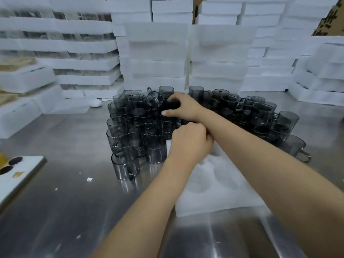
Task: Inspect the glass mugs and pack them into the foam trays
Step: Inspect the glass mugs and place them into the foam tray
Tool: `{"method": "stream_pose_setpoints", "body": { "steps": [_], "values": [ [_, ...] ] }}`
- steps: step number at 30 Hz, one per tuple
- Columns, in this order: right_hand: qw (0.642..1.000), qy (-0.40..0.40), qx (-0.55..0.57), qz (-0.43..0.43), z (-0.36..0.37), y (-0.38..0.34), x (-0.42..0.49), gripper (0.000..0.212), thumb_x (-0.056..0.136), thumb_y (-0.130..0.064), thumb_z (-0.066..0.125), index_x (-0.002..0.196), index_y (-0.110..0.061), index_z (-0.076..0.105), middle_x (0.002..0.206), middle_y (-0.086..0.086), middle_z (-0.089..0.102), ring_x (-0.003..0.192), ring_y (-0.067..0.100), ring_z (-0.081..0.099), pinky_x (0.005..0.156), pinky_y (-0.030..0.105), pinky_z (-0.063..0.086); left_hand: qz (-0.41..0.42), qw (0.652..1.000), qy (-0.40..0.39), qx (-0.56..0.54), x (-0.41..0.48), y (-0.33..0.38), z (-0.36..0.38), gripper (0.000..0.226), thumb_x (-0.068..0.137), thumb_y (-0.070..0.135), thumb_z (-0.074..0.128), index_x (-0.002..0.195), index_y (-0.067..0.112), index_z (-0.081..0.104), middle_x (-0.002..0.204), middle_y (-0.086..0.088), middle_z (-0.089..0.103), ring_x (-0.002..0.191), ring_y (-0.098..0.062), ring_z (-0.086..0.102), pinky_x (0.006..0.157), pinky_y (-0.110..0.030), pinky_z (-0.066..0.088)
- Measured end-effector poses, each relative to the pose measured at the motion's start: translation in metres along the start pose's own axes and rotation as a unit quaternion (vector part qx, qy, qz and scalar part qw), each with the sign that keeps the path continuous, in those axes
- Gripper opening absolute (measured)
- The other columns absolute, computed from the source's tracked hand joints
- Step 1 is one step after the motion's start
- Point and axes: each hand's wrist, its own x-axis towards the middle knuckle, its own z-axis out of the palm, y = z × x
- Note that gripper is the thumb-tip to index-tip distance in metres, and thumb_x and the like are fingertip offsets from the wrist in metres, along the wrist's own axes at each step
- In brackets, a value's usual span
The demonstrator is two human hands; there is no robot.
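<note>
On the steel table (55, 211), smoky glass mugs (130, 127) crowd behind a foam tray (219, 192).

Crowded far side, open near-left

Packed mugs (141, 123) and stacked foam trays (154, 56) block the back; a foam tray (219, 185) fills the near centre-right; bare steel table (78, 211) lies front left beside a white board (16, 175).

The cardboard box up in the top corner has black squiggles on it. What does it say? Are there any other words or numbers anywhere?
Cardboard box: large black printed characters, cut off by the edge of the picture and too blurred to read.
Foam trays: no writing.
Glass mugs: no labels or marks show.
White board with dark round spots, on the left of the table: no words can be made out.
Nothing else in the picture carries text.
</note>
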Motion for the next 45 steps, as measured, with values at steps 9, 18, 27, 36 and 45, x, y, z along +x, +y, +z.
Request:
{"method": "stream_pose_setpoints", "body": {
  "steps": [9,18,27,36,45],
  "values": [
    [0.990,0.115,0.034,-0.070,-0.025,0.012,-0.031,0.030,0.071,-0.021,0.082,0.079,-0.020,0.054,0.080,-0.006,0.058,0.073,0.011,0.050,0.063,0.024,0.036,-0.004,1.000,-0.003,-0.010,-0.003,0.002,-0.004,0.032,0.093,0.032,0.043,0.065,0.016,0.048,0.057,0.002,0.041,0.059,-0.027,0.043,0.056,-0.033,0.031],
    [0.941,0.278,0.088,-0.171,-0.049,0.046,-0.122,0.067,0.062,-0.007,0.085,0.122,-0.015,0.056,0.113,-0.007,0.051,0.102,-0.008,0.046,0.088,0.004,0.038,-0.091,0.955,0.064,-0.275,-0.003,0.002,-0.010,0.029,0.094,0.016,0.046,0.122,0.015,0.055,0.072,0.004,0.065,0.066,-0.009,0.061,0.066,-0.027,0.052],
    [0.944,0.238,0.126,-0.190,-0.040,0.053,-0.126,0.059,0.065,-0.016,0.085,0.115,-0.021,0.055,0.112,-0.003,0.053,0.104,-0.004,0.050,0.090,0.015,0.043,0.007,0.942,0.010,-0.335,-0.008,0.011,-0.018,0.052,0.084,0.029,0.043,0.135,0.019,0.047,0.111,0.008,0.064,0.091,0.001,0.061,0.077,-0.005,0.041],
    [0.947,0.191,0.212,-0.150,-0.039,0.052,-0.129,0.064,0.066,-0.008,0.083,0.115,-0.032,0.049,0.110,-0.015,0.061,0.100,0.002,0.059,0.080,0.014,0.050,0.005,0.913,-0.015,-0.407,-0.006,0.005,-0.016,0.045,0.093,0.008,0.054,0.137,0.014,0.047,0.115,0.000,0.064,0.092,-0.009,0.063,0.074,-0.018,0.048],
    [0.946,0.185,0.229,-0.132,-0.040,0.051,-0.129,0.075,0.058,-0.018,0.091,0.124,-0.020,0.058,0.117,0.003,0.059,0.086,-0.002,0.059,0.078,0.020,0.049,-0.006,0.873,-0.018,-0.488,-0.006,0.001,-0.019,0.027,0.087,0.023,0.047,0.107,0.027,0.065,0.084,0.011,0.069,0.081,-0.007,0.061,0.074,-0.015,0.048]
  ]
}}
